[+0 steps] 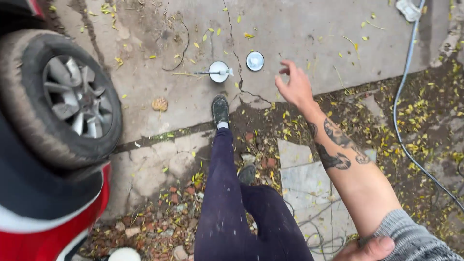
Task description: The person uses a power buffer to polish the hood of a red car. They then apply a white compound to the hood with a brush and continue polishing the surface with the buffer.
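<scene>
Cracked concrete paving (159, 87), strewn with yellow leaves, forms the ground outdoors; beyond its edge lie dirt, gravel and a flat stone slab (309, 179).

Right hand (294, 84): fingers are spread and loosely curled, nothing gripped. It is held out above the paving edge, the tattooed forearm bare, a grey sleeve (411, 239) pushed up past the elbow.

Left hand (369, 249): only thumb and part of the palm are seen at the bottom edge, pressed against the grey sleeve. Whether the fingers are closed cannot be told.

Nearest to the right hand, a round metal lid (254, 61) is seen flat on the concrete, apart from the fingers. Just beside it to the left stands a small round can (218, 71), with a paintbrush (212, 73) laid across its rim.

One shoe (220, 110) is planted near the can; dark trousers (232, 203) are seen below.

At left, a car wheel (63, 96) and red bodywork (53, 237) are noted. A grey cable (403, 96) runs along the right.
</scene>
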